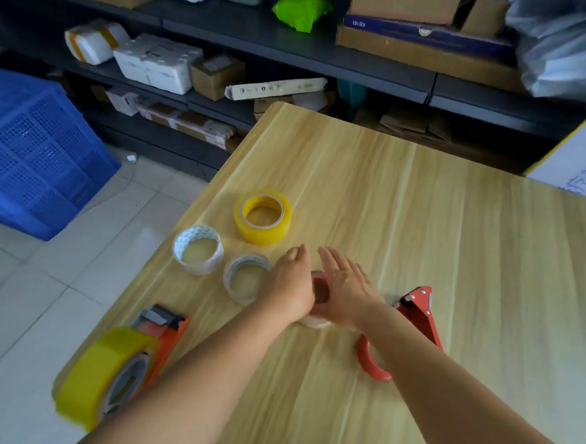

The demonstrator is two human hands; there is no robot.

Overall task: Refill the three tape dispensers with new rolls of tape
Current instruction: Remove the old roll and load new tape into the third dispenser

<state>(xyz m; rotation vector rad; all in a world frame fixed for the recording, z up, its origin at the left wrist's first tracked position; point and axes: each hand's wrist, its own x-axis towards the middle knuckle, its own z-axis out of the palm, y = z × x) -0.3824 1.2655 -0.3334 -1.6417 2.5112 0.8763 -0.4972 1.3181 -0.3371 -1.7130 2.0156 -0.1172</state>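
Note:
A red tape dispenser with a pale roll stands on the wooden table, mostly hidden between my hands. My left hand curls around its left side. My right hand presses on its right side with fingers stretched forward. A yellow tape roll, a white-cored clear roll and a thinner clear roll lie flat just left of my hands. An orange dispenser loaded with a yellow roll sits at the table's near left edge. An empty red dispenser lies under my right forearm.
The table's left edge drops to a tiled floor where a blue plastic crate stands. Dark shelves with boxes and packages run along the back. A white printed board leans at the table's far right corner.

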